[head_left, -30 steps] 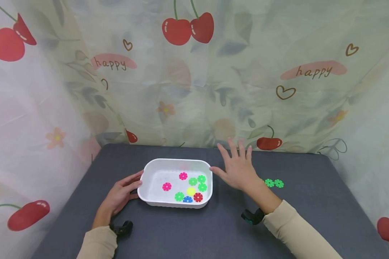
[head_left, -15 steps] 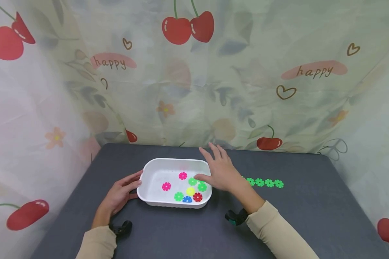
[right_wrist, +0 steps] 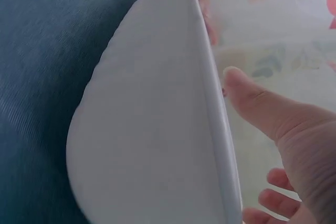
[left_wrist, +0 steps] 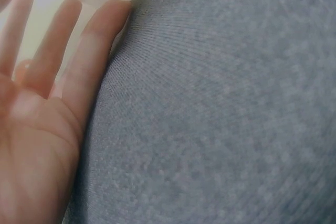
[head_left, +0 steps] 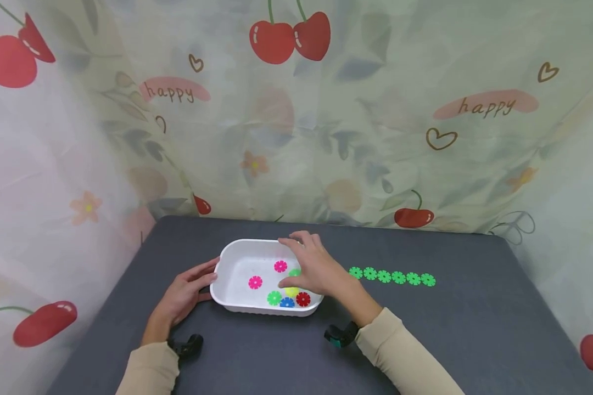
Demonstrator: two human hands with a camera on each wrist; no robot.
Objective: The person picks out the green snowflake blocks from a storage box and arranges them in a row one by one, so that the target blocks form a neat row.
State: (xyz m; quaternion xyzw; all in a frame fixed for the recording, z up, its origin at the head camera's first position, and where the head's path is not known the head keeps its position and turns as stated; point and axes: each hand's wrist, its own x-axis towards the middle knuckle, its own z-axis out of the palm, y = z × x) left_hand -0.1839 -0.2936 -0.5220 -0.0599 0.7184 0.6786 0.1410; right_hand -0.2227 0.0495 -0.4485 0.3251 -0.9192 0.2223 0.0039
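Note:
A white plastic tray (head_left: 234, 274) stands on the dark table, holding several notched, flower-shaped plastic discs. Among them are two pink discs, one of them this pink disc (head_left: 255, 282), a blue disc (head_left: 287, 302), a red disc (head_left: 303, 299), a yellow disc (head_left: 291, 291) and green discs (head_left: 274, 298). At the tray's left end my left hand (head_left: 185, 293) touches the wall with straight fingers (left_wrist: 47, 45), its thumb at the rim. My right hand (head_left: 316, 269) is above the right half, thumb and fingers apart, covering some green discs. In the right wrist view its thumb (right_wrist: 257, 98) is beyond the rim.
Right of the tray, several green discs (head_left: 384, 276) lie in a row on the dark table (head_left: 474, 329). A printed curtain (head_left: 301, 137) hangs behind the table and along both sides. Each wrist wears a black strap-on device (head_left: 341, 334).
My right hand has moved left and slightly down from beside the tray to over its right half, its spread fingers bending inward. The green row is uncovered. The left hand stays put.

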